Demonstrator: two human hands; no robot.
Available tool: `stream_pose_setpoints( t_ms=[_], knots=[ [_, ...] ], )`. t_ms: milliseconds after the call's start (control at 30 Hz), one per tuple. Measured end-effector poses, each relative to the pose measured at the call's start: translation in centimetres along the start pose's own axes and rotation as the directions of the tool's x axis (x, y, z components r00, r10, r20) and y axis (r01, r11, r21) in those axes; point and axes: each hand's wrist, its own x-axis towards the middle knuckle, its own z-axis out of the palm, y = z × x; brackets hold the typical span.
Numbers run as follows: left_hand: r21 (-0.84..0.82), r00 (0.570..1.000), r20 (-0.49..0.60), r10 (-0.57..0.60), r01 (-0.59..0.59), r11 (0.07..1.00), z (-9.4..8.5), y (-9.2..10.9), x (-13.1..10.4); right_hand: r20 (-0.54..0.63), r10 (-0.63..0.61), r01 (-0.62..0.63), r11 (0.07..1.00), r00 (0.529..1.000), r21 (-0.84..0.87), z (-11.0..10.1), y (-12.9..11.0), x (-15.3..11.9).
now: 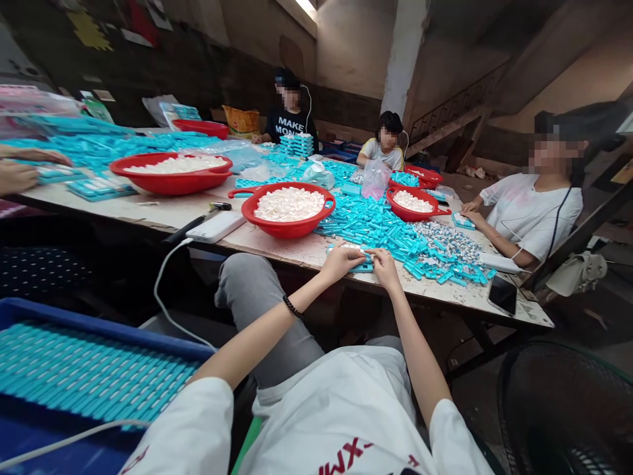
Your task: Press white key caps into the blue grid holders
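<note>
At the table's near edge, my left hand (341,261) has its fingers closed on the left side of a small turquoise plastic tray (364,266) with white pieces along its top. My right hand (384,268) is at the tray's right end, thumb and finger pinched together; whatever is between them is too small to make out. Just beyond my hands spreads a heap of loose turquoise plastic parts (368,221). Left of it, a red basin (284,224) holds a mound of white pieces (289,203). Small white-and-dark parts (448,241) lie scattered to the right.
A white power bank (216,226) with a cable lies left; a phone (502,294) rests at the right corner. More red basins (171,181) stand around the table. A blue crate (99,310) of turquoise trays is at my lower left, a fan (564,409) lower right. Several co-workers sit around.
</note>
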Motion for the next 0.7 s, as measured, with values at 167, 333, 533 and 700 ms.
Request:
stream_pose_setpoints(
  t_ms=[167,333,533,700],
  knots=[
    [0.037,0.998,0.015,0.054,-0.055,0.998,0.2,0.4,-0.6,0.019,0.004,-0.003,0.998,1.0,-0.061,0.4,0.7,0.0],
    [0.109,0.993,0.021,0.119,-0.12,0.987,0.5,0.1,-1.6,0.035,-0.086,0.09,0.989,0.996,-0.121,0.7,0.5,-0.3],
    [0.164,0.987,-0.016,0.163,-0.158,0.974,0.6,0.2,-2.3,0.082,-0.161,0.175,0.963,0.984,-0.207,0.7,0.0,-1.1],
    [0.202,0.985,-0.058,0.162,-0.147,0.968,0.8,0.0,-2.6,0.1,-0.159,0.18,0.947,0.982,-0.267,0.7,-1.0,-1.8]
  ],
)
